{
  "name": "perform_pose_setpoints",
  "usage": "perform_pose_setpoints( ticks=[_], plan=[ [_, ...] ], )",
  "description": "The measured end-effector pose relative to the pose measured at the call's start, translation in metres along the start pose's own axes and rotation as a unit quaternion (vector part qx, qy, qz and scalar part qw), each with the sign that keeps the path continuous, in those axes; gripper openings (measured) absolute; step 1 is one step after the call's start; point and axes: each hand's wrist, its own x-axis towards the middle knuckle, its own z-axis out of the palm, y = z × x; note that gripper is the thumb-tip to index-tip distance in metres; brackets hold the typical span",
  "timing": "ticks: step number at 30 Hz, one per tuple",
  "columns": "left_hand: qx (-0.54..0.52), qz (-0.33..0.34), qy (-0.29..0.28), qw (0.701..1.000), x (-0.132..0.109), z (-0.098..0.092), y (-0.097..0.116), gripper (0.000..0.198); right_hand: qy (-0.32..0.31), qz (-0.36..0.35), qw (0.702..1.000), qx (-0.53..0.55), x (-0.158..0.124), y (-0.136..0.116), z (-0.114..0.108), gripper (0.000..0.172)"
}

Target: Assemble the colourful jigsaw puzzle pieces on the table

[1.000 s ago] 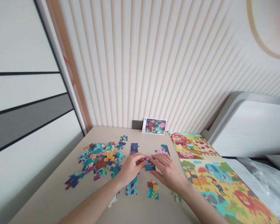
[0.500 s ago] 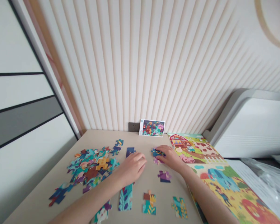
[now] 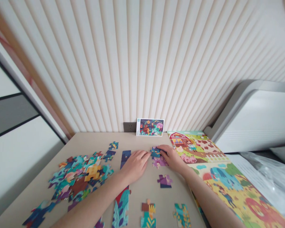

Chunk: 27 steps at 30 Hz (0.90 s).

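My right hand (image 3: 170,157) has its fingertips on a dark blue puzzle piece (image 3: 155,152), which lies against a purple piece (image 3: 159,162) below it. At the left edge of the blue piece are the fingertips of my left hand (image 3: 138,164), held close together and apparently pinching its tab. Part of a joined vertical strip (image 3: 121,205) is hidden beneath my left hand and forearm. A separate purple piece (image 3: 165,181) lies just below, with a brown and teal piece (image 3: 148,216) and a teal leafy piece (image 3: 182,215) nearer to me.
A heap of loose puzzle pieces (image 3: 78,177) covers the left of the table (image 3: 90,139). A picture card (image 3: 150,127) leans on the wall by a socket (image 3: 129,127). Finished farm and animal puzzles (image 3: 230,186) lie along the right, beside clear plastic (image 3: 266,177).
My left hand has moved right to the edge of the blue piece. My right fingers have drawn back slightly, exposing more of the blue and purple pieces. The head view has shifted.
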Motion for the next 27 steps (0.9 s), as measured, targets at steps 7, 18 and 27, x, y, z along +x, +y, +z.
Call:
perform_pose_setpoints(
  ticks=[7, 18, 27],
  plan=[
    [-0.021, 0.027, -0.013, 0.999, 0.002, -0.001, 0.0, 0.047, 0.023, 0.055, 0.996, 0.073, 0.0, -0.002, 0.008, 0.028],
    [-0.018, 0.034, 0.017, 0.999, -0.001, 0.0, -0.003, 0.059, 0.05, 0.131, 0.967, 0.212, -0.003, -0.001, 0.013, 0.047],
    [-0.022, 0.011, 0.035, 0.999, -0.003, -0.001, -0.001, 0.071, 0.083, 0.222, 0.932, 0.274, -0.003, -0.015, 0.011, 0.042]
  ],
)
